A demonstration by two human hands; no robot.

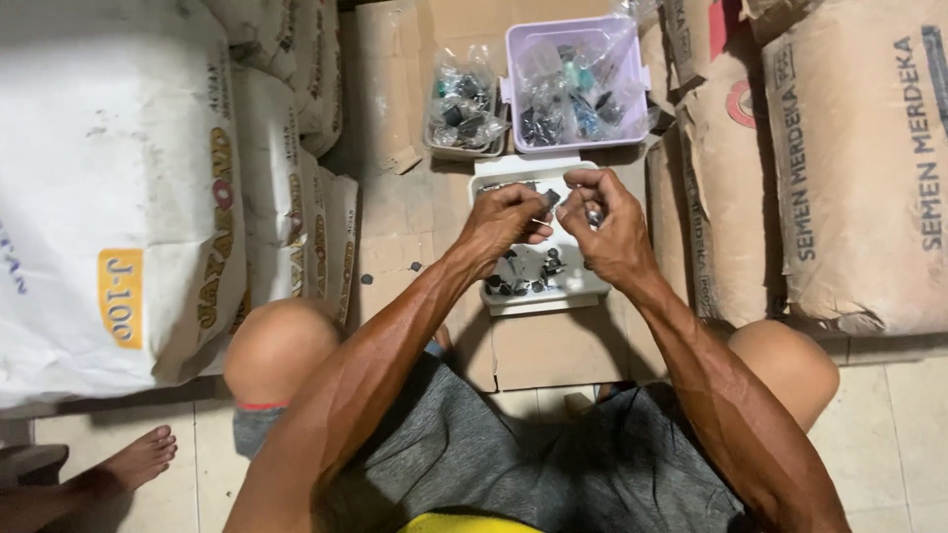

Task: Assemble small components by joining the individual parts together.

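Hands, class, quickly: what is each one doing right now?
Left hand: closed, pinching a small dark part above the white tray.
Right hand: closed on a small metallic piece.

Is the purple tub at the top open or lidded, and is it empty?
Open and not empty. The purple tub has no lid on it, and clear bags of small dark parts fill its inside.
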